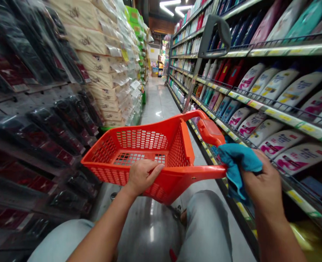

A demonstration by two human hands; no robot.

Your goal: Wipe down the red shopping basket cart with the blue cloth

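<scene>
A person sits low in a store aisle, knees either side of one red basket (174, 178), which stands tilted on the floor (152, 225). L hand (144, 176) grips the basket's near edge, thumb out along the rim; R hand (266, 182) is closed on a crumpled blue cloth (238, 160), pressed up at the near corner of the red handle (211, 171), basket's R end. Looks mid-job, judging by the cloth at that corner; how much of the handle, rim & walls is done vs. left, can't tell from here. Count: 1 basket, 1 cloth, 2 hands, 1 grey pull handle (205, 36) raised at the far R corner, at least 1 wheel (113, 195) below. Bottles (291, 143) on the R shelf & stacked packs (108, 69) opp.: too many to count.
</scene>
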